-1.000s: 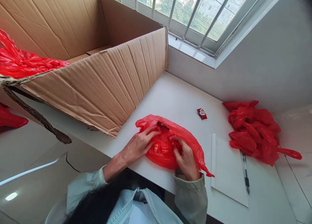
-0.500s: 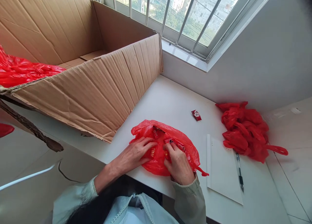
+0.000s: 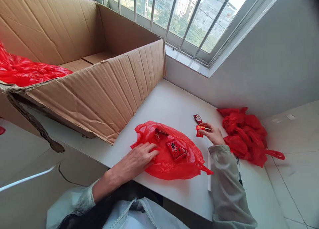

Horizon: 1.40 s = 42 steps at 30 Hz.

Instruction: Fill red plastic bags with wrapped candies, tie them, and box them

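A red plastic bag lies spread open on the white table, with several small dark red packets inside it. My left hand is at the bag's left side, fingers curled over its edge; a bit of yellow print shows beneath the fingertips. To the right of the bag, my right hand pinches a small bright red packet with yellow lettering between thumb and fingers. This packet is just in front of a dark red and white packet on the table.
A large cardboard box with shiny red plastic in it takes up the left side. Crumpled red bags lie at the right by the wall. A pen and a white pad are partly behind my right sleeve. A barred window is beyond.
My right hand has left the bag and moved right and away from me, carrying the bright red packet. My left hand stays at the bag, whose opening now shows more packets.
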Each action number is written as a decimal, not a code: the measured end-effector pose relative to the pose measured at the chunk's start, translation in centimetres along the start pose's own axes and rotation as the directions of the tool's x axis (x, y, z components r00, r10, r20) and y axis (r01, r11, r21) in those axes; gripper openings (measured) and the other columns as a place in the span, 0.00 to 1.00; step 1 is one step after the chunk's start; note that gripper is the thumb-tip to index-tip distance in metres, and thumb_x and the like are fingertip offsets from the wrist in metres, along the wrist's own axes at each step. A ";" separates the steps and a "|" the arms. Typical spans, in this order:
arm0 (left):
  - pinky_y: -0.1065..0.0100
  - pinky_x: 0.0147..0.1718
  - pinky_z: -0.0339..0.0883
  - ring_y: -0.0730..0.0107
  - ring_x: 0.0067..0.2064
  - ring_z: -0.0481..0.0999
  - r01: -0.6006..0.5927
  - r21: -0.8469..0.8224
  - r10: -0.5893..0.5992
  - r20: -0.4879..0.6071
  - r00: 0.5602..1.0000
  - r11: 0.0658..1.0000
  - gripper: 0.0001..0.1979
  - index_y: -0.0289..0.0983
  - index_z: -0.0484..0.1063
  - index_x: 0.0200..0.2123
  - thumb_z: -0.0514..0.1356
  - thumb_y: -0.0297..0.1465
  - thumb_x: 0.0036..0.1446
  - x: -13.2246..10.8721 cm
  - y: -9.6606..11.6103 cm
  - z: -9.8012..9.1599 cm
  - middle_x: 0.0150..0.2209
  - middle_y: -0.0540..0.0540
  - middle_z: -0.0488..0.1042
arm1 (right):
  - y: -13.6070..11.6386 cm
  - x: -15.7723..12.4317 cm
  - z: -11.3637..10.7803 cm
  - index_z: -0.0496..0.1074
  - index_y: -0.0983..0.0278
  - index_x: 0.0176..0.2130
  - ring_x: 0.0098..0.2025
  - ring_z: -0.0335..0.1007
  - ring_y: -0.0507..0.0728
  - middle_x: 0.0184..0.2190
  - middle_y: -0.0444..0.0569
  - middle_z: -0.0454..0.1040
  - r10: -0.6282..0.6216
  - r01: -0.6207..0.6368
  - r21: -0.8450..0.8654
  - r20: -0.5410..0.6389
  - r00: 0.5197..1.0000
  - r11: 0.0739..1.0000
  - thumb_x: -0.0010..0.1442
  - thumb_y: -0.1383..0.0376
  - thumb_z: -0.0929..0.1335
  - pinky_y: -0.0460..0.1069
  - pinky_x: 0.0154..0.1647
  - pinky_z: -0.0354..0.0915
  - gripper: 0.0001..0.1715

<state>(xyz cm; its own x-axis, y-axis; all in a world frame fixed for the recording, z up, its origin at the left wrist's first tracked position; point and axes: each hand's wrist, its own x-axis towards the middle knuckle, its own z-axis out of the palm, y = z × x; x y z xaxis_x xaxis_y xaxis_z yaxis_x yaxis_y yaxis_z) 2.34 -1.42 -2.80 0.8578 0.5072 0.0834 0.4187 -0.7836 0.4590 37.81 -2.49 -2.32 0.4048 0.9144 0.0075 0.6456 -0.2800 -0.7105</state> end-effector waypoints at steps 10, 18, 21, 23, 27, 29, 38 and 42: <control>0.62 0.43 0.68 0.62 0.48 0.70 -0.055 0.017 0.057 -0.087 0.995 0.998 0.11 0.37 0.71 0.39 0.52 0.20 0.62 0.2 -0.3 0.5 0.45 0.43 0.73 | -3.3 -7.9 -0.9 0.75 0.60 0.43 0.42 0.74 0.60 0.42 0.52 0.77 -0.098 0.059 -0.169 -0.237 0.966 0.984 0.59 0.57 0.64 0.58 0.47 0.68 0.16; 0.58 0.45 0.69 0.58 0.49 0.70 -0.036 0.147 0.048 -0.081 0.995 0.988 0.11 0.35 0.69 0.45 0.52 0.22 0.62 2.5 -1.2 0.2 0.45 0.41 0.73 | -10.3 -16.2 4.4 0.74 0.57 0.45 0.43 0.75 0.55 0.42 0.48 0.78 -0.290 0.284 0.067 0.104 0.951 0.956 0.65 0.66 0.60 0.49 0.44 0.71 0.15; 0.54 0.49 0.66 0.54 0.54 0.67 0.004 0.200 0.011 -0.074 0.997 0.980 0.12 0.33 0.69 0.45 0.50 0.20 0.62 3.5 -1.8 0.9 0.47 0.38 0.72 | -9.6 -13.1 7.3 0.72 0.61 0.50 0.49 0.71 0.58 0.47 0.50 0.75 -0.231 0.242 -0.105 0.103 0.967 0.965 0.65 0.67 0.58 0.54 0.51 0.67 0.19; 0.52 0.52 0.64 0.53 0.57 0.65 0.017 0.199 -0.001 -0.080 0.997 0.980 0.15 0.35 0.67 0.49 0.49 0.19 0.61 3.9 -2.0 1.3 0.50 0.38 0.70 | -8.5 -11.1 8.4 0.68 0.64 0.55 0.51 0.69 0.61 0.49 0.54 0.73 -0.195 0.197 -0.208 0.032 0.980 0.958 0.64 0.66 0.58 0.57 0.52 0.66 0.22; 0.51 0.50 0.65 0.52 0.55 0.67 0.074 0.186 -0.060 -0.080 0.995 0.980 0.19 0.33 0.63 0.53 0.46 0.18 0.61 4.6 -1.8 1.4 0.51 0.36 0.68 | -7.0 -9.0 9.3 0.57 0.65 0.63 0.56 0.65 0.61 0.56 0.57 0.67 -0.216 0.197 -0.271 -0.038 0.976 0.942 0.63 0.66 0.59 0.57 0.53 0.65 0.29; 0.50 0.48 0.66 0.50 0.52 0.68 0.065 0.192 -0.054 -0.063 0.997 0.979 0.16 0.30 0.67 0.48 0.47 0.17 0.60 5.0 -1.7 1.1 0.48 0.34 0.69 | -6.9 -8.5 9.6 0.56 0.64 0.63 0.58 0.64 0.62 0.58 0.56 0.65 -0.221 0.201 -0.287 -0.039 0.974 0.937 0.63 0.66 0.59 0.57 0.53 0.64 0.30; 0.67 0.39 0.70 0.67 0.39 0.72 -0.126 0.108 0.123 0.027 0.992 0.986 0.04 0.36 0.71 0.34 0.56 0.26 0.61 4.0 -1.8 -0.5 0.38 0.46 0.72 | -8.3 -8.8 9.1 0.73 0.61 0.41 0.41 0.73 0.57 0.38 0.49 0.77 -0.172 0.189 -0.278 0.083 0.981 0.942 0.62 0.68 0.61 0.51 0.43 0.66 0.13; 0.61 0.41 0.70 0.62 0.43 0.72 -0.087 0.117 0.095 -0.060 0.994 0.989 0.10 0.34 0.72 0.40 0.51 0.26 0.65 4.1 -1.9 -1.0 0.39 0.43 0.72 | -7.6 -10.4 8.9 0.72 0.60 0.46 0.45 0.70 0.62 0.43 0.51 0.73 -0.142 0.193 -0.370 0.160 0.977 0.909 0.58 0.67 0.65 0.54 0.41 0.67 0.15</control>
<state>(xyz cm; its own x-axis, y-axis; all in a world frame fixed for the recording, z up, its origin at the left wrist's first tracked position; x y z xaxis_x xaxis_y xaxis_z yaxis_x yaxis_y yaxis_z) 4.79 2.50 -2.47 0.8742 0.4512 0.1794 0.3741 -0.8614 0.3435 22.96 -7.24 -3.25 0.2000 0.9798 -0.0042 0.9043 -0.1862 -0.3841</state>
